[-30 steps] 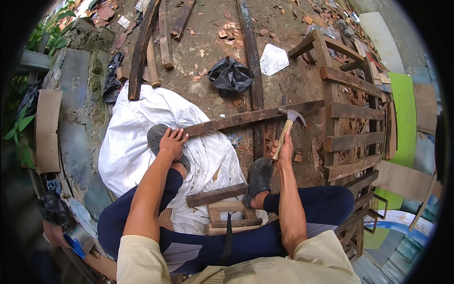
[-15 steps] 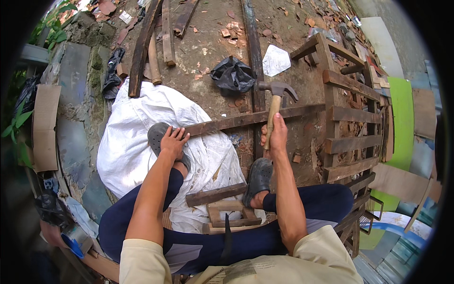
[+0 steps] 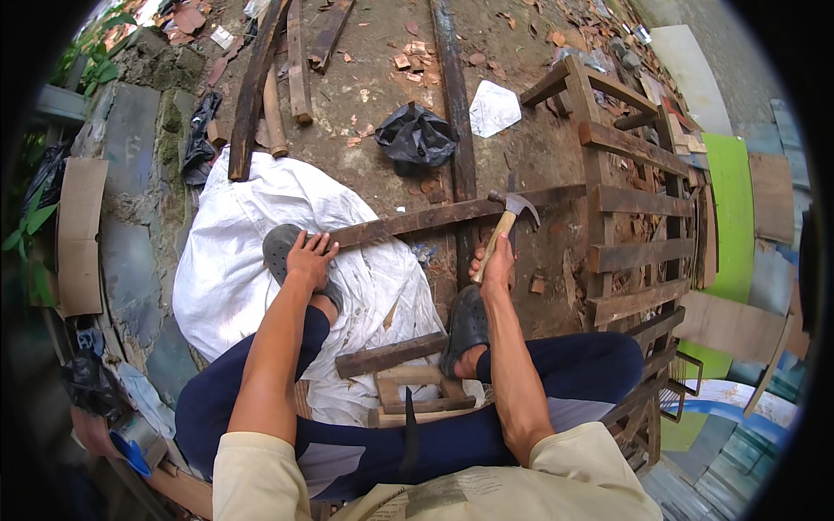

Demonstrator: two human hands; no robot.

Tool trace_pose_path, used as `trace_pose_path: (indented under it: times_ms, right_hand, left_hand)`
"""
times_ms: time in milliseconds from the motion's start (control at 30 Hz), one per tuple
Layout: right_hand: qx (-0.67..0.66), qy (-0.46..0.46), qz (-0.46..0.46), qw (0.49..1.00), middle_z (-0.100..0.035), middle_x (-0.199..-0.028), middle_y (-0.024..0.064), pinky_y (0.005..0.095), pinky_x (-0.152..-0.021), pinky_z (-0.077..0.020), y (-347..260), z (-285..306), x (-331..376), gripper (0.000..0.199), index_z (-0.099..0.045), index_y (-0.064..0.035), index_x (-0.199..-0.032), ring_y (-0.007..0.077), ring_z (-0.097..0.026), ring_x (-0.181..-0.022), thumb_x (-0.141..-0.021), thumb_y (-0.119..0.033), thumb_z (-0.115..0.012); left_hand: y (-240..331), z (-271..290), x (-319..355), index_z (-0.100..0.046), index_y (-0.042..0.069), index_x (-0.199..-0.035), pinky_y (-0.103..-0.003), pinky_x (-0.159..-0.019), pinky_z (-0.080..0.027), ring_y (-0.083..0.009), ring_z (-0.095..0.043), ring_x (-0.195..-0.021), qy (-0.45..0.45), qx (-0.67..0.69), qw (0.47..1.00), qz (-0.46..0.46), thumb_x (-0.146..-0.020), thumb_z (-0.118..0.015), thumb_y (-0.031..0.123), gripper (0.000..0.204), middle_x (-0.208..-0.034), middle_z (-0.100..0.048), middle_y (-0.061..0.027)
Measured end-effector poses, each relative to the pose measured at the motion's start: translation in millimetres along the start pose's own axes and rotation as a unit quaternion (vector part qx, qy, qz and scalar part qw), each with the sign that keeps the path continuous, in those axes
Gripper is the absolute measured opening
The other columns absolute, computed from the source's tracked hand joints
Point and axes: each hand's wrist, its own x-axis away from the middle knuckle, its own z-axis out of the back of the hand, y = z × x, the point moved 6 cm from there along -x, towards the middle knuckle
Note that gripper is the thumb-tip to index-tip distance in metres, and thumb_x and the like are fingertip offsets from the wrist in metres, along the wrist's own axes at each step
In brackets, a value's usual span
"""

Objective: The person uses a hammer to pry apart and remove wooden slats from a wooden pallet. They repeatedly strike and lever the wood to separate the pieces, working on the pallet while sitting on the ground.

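Observation:
A long dark wooden batten (image 3: 417,223) lies slanting across the ground, its left end by my left shoe (image 3: 280,252). My left hand (image 3: 310,260) lies over that shoe and the batten's end, fingers stretched out and apart. My right hand (image 3: 493,263) is wrapped round the pale wooden handle of a claw hammer (image 3: 515,205). The hammer's metal head is just above the batten's right part, claw toward the right; whether it touches cannot be told. A thin dark strip shows behind the head, too unclear to name.
A white sack (image 3: 252,217) spreads under my left foot. A slatted wooden frame (image 3: 643,202) stands at right. A short wood block (image 3: 391,354) and a small wooden frame (image 3: 388,395) lie between my legs. Beyond are a black plastic bag (image 3: 417,139) and a long dark beam (image 3: 452,87).
My right hand has lowered the hammer toward the batten and tilted its head to the right. My left hand keeps its place on the shoe and batten end. The whole view has shifted slightly.

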Motion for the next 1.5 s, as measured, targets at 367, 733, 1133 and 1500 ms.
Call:
trace_pose_path:
  times_ms: [367, 733, 1133, 1500]
  right_hand:
    - [0.297, -0.012, 0.05, 0.953, -0.059, -0.067, 0.011, 0.0363, -0.05, -0.0501, -21.5, -14.7, 36.1, 0.046, -0.048, -0.0064, -0.135, 0.0211, -0.063, -0.06, -0.103, -0.039, -0.045]
    - [0.636, -0.27, 0.434, 0.578, -0.056, -0.082, 0.016, 0.0457, -0.05, -0.0502, 57.2, -81.6, 100.6, 0.056, -0.04, -0.0359, -0.149, 0.0341, -0.064, -0.062, -0.097, -0.02, -0.054]
    - [0.636, -0.2, 0.391, 0.635, -0.059, -0.079, 0.0207, 0.0515, -0.048, -0.0491, 70.4, -69.1, 81.6, 0.054, -0.039, -0.0366, -0.149, 0.0418, -0.062, -0.058, -0.098, -0.029, -0.055]
    - [0.628, -0.196, 0.491, 0.571, -0.052, -0.07, 0.0116, 0.046, -0.042, -0.0484, 44.4, -80.1, 82.5, 0.057, -0.04, -0.0419, -0.148, 0.0335, -0.061, -0.053, -0.095, -0.034, -0.06]
  left_hand:
    - [-4.7, -12.1, -5.9, -0.021, 0.028, -0.157, -0.047, -0.123, -0.007, -0.0163, -0.02, -0.15, 0.034, 0.003, 0.999, -0.009, -0.084, -0.066, 0.049, 0.089, -0.165, -0.018, -0.0004]
    - [-5.7, -2.8, -1.6, -0.02, 0.028, -0.157, -0.046, -0.123, -0.004, -0.0168, -0.018, -0.151, 0.052, 0.016, 0.998, -0.04, -0.088, -0.061, 0.045, 0.083, -0.165, -0.017, 0.0002]
    - [-0.7, -11.2, -10.4, -0.018, 0.031, -0.158, -0.044, -0.123, -0.003, -0.0151, -0.017, -0.151, 0.064, 0.013, 0.997, -0.029, -0.097, -0.046, 0.028, 0.067, -0.166, -0.014, 0.0041]
    - [-0.6, 0.1, -4.1, -0.016, 0.029, -0.158, -0.044, -0.123, -0.002, -0.0151, -0.014, -0.152, 0.027, 0.009, 0.999, -0.019, -0.093, -0.053, 0.037, 0.076, -0.166, -0.013, 0.0025]
